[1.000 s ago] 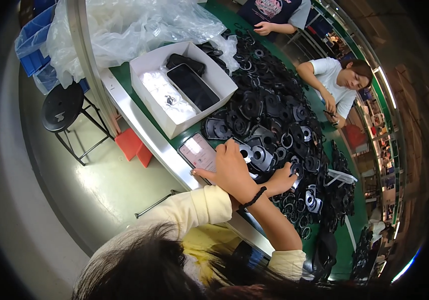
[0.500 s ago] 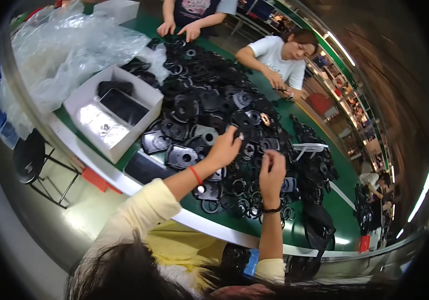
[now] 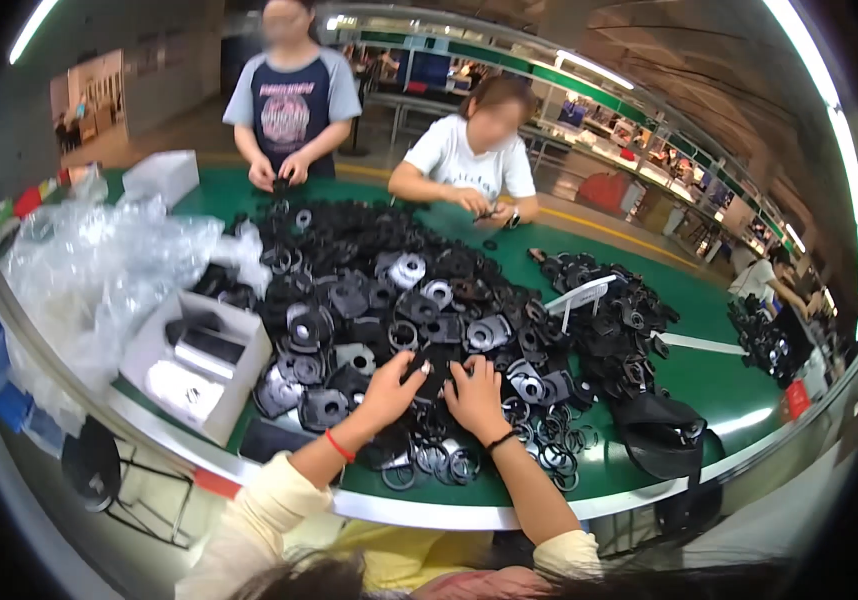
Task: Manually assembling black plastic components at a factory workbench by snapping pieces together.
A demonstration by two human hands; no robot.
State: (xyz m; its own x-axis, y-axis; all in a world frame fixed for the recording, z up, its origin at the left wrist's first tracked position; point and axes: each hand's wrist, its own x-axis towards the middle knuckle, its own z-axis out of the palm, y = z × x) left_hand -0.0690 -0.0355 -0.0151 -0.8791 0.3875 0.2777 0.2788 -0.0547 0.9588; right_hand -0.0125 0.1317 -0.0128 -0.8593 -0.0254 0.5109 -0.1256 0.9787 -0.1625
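My left hand (image 3: 389, 392), with a red cord at the wrist, is closed on the edge of a small dark plastic part (image 3: 436, 368). From the other side my right hand (image 3: 476, 402), wearing a black band, grips the same part with curled fingers. The part's exact shape is partly hidden by the fingers. Around and beyond both hands spreads a heap of black plastic parts (image 3: 344, 295), many of them plates with a round hole. Loose dark and shiny rings (image 3: 464, 466) lie just in front of my hands, near the table's front edge.
A white box (image 3: 254, 372) with dark items inside stands left, beside crumpled clear plastic bags (image 3: 99, 270). A white bracket-like piece (image 3: 581, 294) and a black bag (image 3: 659, 435) lie right on the green table (image 3: 689, 285). Two people handle parts across the table.
The view has swung upward and levelled. My hands, apart before, have come together at the dark part, with the right hand now gripping it too.
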